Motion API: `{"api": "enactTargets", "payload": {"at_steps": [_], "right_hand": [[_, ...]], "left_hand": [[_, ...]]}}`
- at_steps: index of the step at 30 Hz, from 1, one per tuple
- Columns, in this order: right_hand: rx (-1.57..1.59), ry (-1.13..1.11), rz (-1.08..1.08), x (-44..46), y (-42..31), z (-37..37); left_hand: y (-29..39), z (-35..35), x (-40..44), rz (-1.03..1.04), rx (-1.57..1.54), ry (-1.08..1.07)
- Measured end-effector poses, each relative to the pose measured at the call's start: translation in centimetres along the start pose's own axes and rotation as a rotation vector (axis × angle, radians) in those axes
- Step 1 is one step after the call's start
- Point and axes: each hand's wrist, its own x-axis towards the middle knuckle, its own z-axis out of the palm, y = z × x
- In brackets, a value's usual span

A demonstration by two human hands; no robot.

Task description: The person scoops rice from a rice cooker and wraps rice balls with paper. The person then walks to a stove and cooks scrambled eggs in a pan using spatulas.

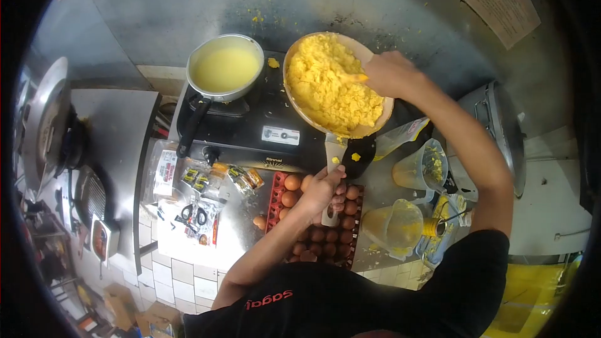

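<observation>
A light-coloured frying pan (387, 112) full of scrambled eggs (325, 81) sits on the right side of the black gas stove (275, 119). My left hand (322, 195) is closed around the pan's pale handle (336, 150), above a tray of brown eggs (325, 238). Over the pan's right rim, my right hand (393, 75) grips a yellow-orange stirring utensil (358, 78) whose end is among the eggs; its exact kind is hidden by the fingers and food. Bits of egg lie on the stove and stick to the pan handle.
A saucepan (226, 70) of pale yellow liquid stands on the left burner. Two egg-smeared plastic jugs, a near one (394, 228) and a far one (421, 166), stand at right. Scissors (191, 215) and sachets (241, 178) lie left. A large lidded pot (494, 131) is far right.
</observation>
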Motion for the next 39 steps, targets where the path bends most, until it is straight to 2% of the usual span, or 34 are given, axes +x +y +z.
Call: {"api": "enactTargets", "payload": {"at_steps": [2,5,8,10,12,15,18,19,20,22,23,26,28,29,30,31,32,34,35,36,37,39], "right_hand": [[0.097,0.005,-0.025,-2.3,1.1,-2.7],[0.332,-0.351,0.203,-3.5,2.1,-8.8],[0.33,-0.178,0.224,0.4,2.8,-6.8],[0.336,0.017,0.12,4.6,2.3,-2.0],[0.312,-0.063,0.034,7.1,0.9,1.8],[0.249,-0.202,-0.148,4.0,-0.2,0.6],[0.21,-0.294,-0.176,0.1,0.3,-0.9],[0.19,-0.316,-0.145,-0.7,0.8,-0.6],[0.166,-0.335,-0.115,-1.4,1.6,-0.5],[0.225,-0.282,-0.085,-3.4,1.8,-0.7],[0.309,-0.203,-0.079,-5.3,1.3,-1.3],[0.424,-0.023,-0.051,-7.4,-0.1,2.4],[0.478,0.063,-0.036,-8.3,-2.1,5.2],[0.489,0.054,0.044,-8.7,-3.4,6.2],[0.498,0.046,0.125,-8.9,-4.9,7.1],[0.659,0.137,0.134,-9.4,-6.1,8.2],[0.645,0.205,0.131,-10.3,-7.3,7.7],[0.748,0.353,0.145,-11.0,-8.7,8.7],[0.776,0.385,0.168,-11.1,-9.2,9.4],[0.804,0.418,0.188,-11.1,-9.6,10.1],[0.831,0.455,0.205,-11.3,-9.7,10.6],[0.87,0.448,0.243,-11.9,-9.8,10.7]], "left_hand": [[-0.1,-0.2,0.0,0.004,-0.013,-0.007],[0.2,0.1,-0.4,-0.002,-0.023,0.006],[0.2,0.1,-0.3,0.003,-0.028,0.017],[0.0,0.2,-0.3,-0.003,-0.055,0.023],[0.1,0.2,-0.4,-0.015,-0.1,0.03],[0.0,-0.4,-0.3,-0.02,-0.091,0.016],[-0.6,-0.4,0.2,0.075,-0.006,0.041],[-1.0,-1.4,0.6,0.087,0.034,-0.015],[-1.1,-2.0,0.6,0.114,-0.01,-0.106],[-1.6,-2.4,0.3,0.054,-0.206,-0.076],[-3.7,-5.6,2.5,0.059,-0.06,0.035],[-3.9,-7.5,2.3,0.392,1.139,0.295],[-4.4,-9.2,5.3,0.402,1.66,0.205],[-5.2,-10.4,6.9,0.402,1.92,0.149],[-6.3,-11.4,8.3,0.504,1.781,0.168],[-7.4,-12.4,9.8,0.602,1.639,0.182],[-8.6,-13.3,11.2,0.689,1.493,0.192],[-10.0,-15.4,13.5,0.57,0.859,0.04],[-9.3,-14.5,12.6,0.351,0.376,-0.099],[-9.5,-12.4,13.0,0.318,0.747,0.213],[-8.6,-8.1,11.8,0.175,1.08,0.505],[-8.0,-7.8,11.5,0.105,0.949,0.527]]}}
